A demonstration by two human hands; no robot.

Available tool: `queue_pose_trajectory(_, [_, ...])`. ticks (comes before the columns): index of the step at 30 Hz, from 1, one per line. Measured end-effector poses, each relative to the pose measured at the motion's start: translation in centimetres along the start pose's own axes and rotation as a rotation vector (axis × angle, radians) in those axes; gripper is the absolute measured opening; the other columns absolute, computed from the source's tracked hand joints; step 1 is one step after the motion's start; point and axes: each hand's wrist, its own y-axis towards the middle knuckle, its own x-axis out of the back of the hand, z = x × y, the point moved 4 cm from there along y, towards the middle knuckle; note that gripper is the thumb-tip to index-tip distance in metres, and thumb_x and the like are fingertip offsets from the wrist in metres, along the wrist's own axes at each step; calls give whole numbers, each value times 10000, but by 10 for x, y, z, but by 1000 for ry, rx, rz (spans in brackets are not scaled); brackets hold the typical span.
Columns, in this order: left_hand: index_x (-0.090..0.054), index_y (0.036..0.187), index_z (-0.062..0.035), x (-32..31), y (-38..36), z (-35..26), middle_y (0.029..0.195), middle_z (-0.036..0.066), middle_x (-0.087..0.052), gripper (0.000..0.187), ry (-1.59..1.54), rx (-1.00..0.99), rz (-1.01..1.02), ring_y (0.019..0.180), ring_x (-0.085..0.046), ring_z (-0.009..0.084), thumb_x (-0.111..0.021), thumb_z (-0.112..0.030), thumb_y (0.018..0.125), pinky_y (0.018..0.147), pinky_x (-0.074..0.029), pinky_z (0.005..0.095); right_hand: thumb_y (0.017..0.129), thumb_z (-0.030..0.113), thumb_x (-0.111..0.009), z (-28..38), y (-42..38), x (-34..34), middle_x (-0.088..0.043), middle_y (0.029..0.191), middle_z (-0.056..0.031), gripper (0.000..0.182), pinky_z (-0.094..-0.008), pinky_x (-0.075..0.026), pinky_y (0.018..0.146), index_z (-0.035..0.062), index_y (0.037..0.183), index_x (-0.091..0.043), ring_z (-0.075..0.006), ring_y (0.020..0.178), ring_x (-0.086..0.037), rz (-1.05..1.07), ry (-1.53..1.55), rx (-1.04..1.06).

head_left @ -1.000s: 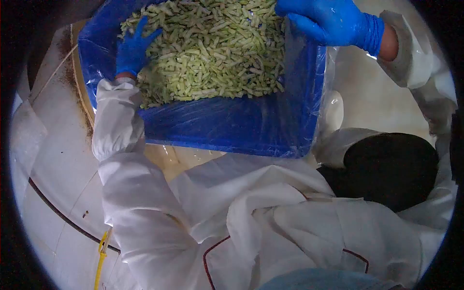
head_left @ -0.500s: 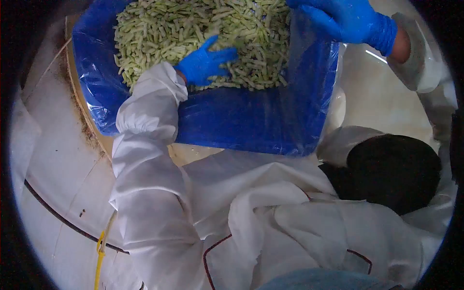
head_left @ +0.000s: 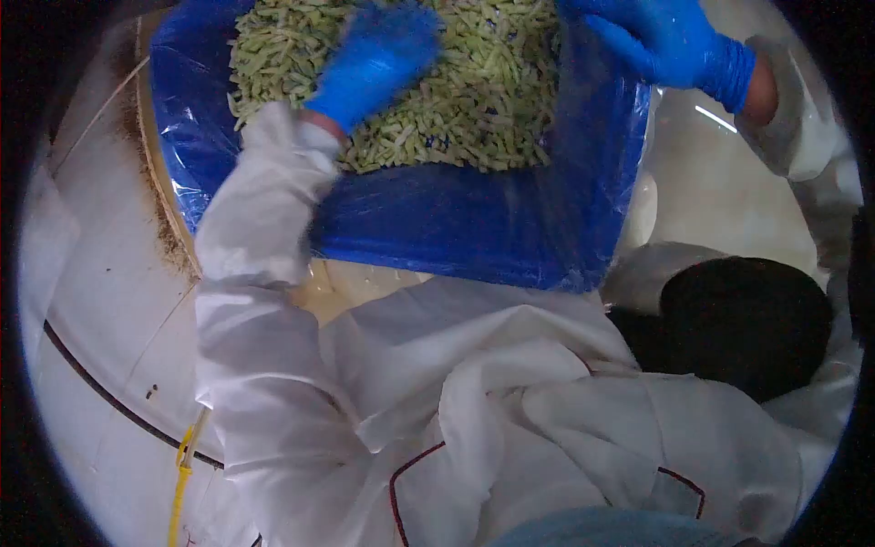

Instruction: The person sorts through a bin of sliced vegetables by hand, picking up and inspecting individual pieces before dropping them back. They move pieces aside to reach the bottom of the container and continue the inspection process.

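Observation:
Pale green cut vegetable pieces (head_left: 474, 109) lie in a wide heap on a shiny blue plastic liner (head_left: 437, 223). My left hand (head_left: 374, 64), in a blue glove, is over the heap's upper middle; motion blur smears its fingers, so I cannot make out whether it grips any pieces. At the liner's upper right side is my right hand (head_left: 670, 41), also gloved in blue. Its thumb stretches left over the liner, apart from the finger beside it, and the top of the view cuts off part of the hand.
A pale brown edge (head_left: 150, 155) shows along the liner's left side. Below left, a white surface (head_left: 100, 264) carries a dark line, with a yellow strap (head_left: 180, 492) lying lower down. A large dark round shape (head_left: 747, 328) is at the right.
My left hand has moved up over the heap from its near edge, its spread fingers now blurred. My right hand has stayed almost in place.

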Motion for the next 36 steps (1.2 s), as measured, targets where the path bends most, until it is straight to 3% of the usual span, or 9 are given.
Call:
queue_pose_trajectory(2, [-529, 1170, -96, -37, 15, -75, 1160, 108, -552, 356, -498, -64, 130, 1099, -501, 292, -516, -137, 817, 969, -368, 447, 763, 227, -514, 0, -2, 1, -545, 726, -161, 190, -439, -424, 612, 52, 792, -583, -352, 687, -536, 103, -19, -99])
queue_pose_trajectory(6, [-593, 1077, -225, -64, 37, -155, 1231, 18, -517, 266, -275, -520, -35, 1248, -388, 242, -530, -197, 820, 1050, -234, 534, 696, 200, -534, -3, -10, -9, -516, 757, -144, 185, -452, -417, 672, 42, 787, -566, -342, 748, -518, -13, -63, -85])
queue_pose_trajectory(9, [-565, 1142, -260, -65, 47, -116, 1309, 3, -460, 335, -479, -372, 66, 1283, -342, 255, -555, -275, 808, 1058, -154, 590, 675, 202, -534, -6, -8, -7, -516, 742, -135, 189, -443, -415, 643, 46, 778, -566, -333, 732, -519, 40, -62, -95])
queue_pose_trajectory(15, [-526, 1230, -259, -34, 32, 0, 1315, 53, -451, 456, -98, 132, 115, 1277, -323, 290, -596, -392, 800, 1066, -109, 576, 662, 188, -534, -4, -8, -5, -513, 739, -133, 200, -434, -402, 613, 47, 798, -576, -337, 708, -513, 46, -35, -98])
queue_pose_trajectory(22, [-642, 997, -141, -42, 139, 13, 976, 63, -554, 370, -234, 148, -360, 984, -499, 265, -577, -436, 784, 883, -370, 426, 694, 216, -530, -3, -3, -4, -525, 749, -141, 187, -450, -415, 628, 66, 799, -571, -345, 707, -519, 13, -41, -116])
queue_pose_trajectory(24, [-629, 1056, -177, -75, 180, -6, 1112, 76, -535, 397, -315, 372, 162, 1092, -462, 283, -572, -455, 780, 956, -315, 505, 696, 219, -530, -3, -4, -3, -529, 759, -145, 192, -449, -415, 631, 64, 801, -572, -347, 714, -519, 20, -41, -125])
queue_pose_trajectory(27, [-567, 1180, -248, -82, 157, -39, 1294, 90, -445, 487, -158, 405, -41, 1223, -368, 316, -570, -500, 764, 1006, -198, 613, 701, 218, -532, -6, -7, -4, -535, 778, -147, 191, -443, -416, 644, 61, 803, -571, -344, 737, -520, 54, -47, -122])
queue_pose_trajectory(28, [-453, 1294, -341, -85, 144, -44, 1415, 90, -320, 627, -183, 344, 148, 1309, -244, 359, -610, -541, 720, 1006, -74, 683, 702, 215, -532, -5, -7, -4, -535, 782, -145, 188, -441, -416, 651, 60, 803, -570, -342, 746, -520, 48, -52, -112])
queue_pose_trajectory(36, [-454, 1312, -216, -4, 11, -51, 1449, 132, -259, 712, -251, 82, 354, 1302, -269, 396, -728, -375, 674, 1049, -203, 582, 732, 231, -509, -3, -7, -3, -523, 783, -148, 198, -447, -412, 687, 55, 807, -560, -343, 779, -517, 77, -71, -78])
